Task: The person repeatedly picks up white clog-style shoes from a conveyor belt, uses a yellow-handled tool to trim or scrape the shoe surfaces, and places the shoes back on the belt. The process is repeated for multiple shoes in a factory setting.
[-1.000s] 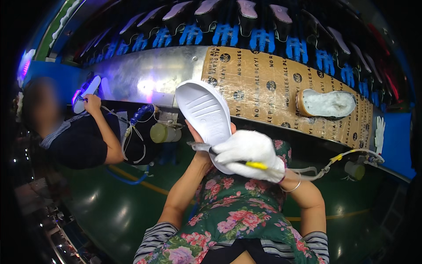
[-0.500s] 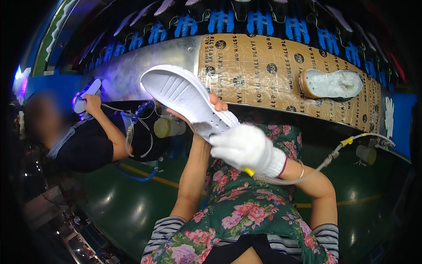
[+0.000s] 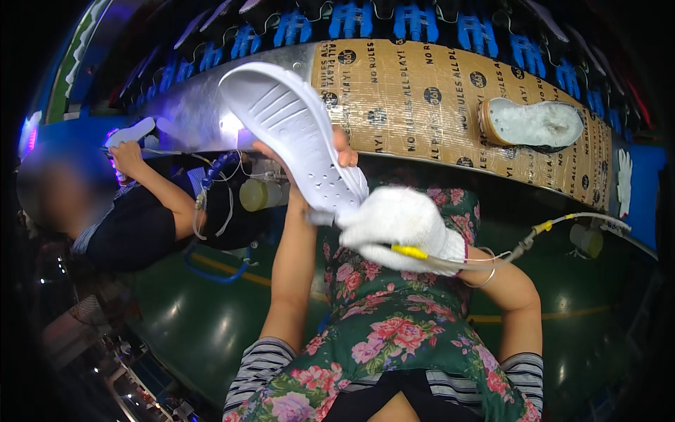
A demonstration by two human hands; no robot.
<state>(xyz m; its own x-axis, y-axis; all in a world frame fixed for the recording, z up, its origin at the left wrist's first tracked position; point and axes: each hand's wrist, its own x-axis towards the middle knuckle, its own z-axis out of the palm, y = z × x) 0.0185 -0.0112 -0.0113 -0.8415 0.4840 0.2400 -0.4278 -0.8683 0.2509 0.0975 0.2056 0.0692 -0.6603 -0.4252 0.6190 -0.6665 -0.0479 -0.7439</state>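
A white shoe sole [image 3: 285, 119] with a raised rim, ribs and small holes is tilted up in front of me. My bare left hand [image 3: 343, 149] grips it from beneath, fingers curling over its right rim. My right hand [image 3: 402, 225], in a white knit glove, is closed around a brush [image 3: 321, 218]. Its blurred grey head is at the sole's near end, by the left edge; whether it touches cannot be made out. A clear tube [image 3: 485, 263] with yellow tape runs from the gloved hand to the right.
Brown printed cardboard [image 3: 401, 105] covers part of the metal bench [image 3: 274, 70]. On it lies a sole-shaped piece [image 3: 534, 123] with whitish residue. A co-worker's hand [image 3: 126, 158] holds another sole at left. Blue holders [image 3: 349, 21] line the back; a white glove [image 3: 624, 179] hangs right.
The sole has tipped more upright and shifted slightly left. The brush has moved from the sole's inner surface to its left edge at the near end. The co-worker's hand has moved left.
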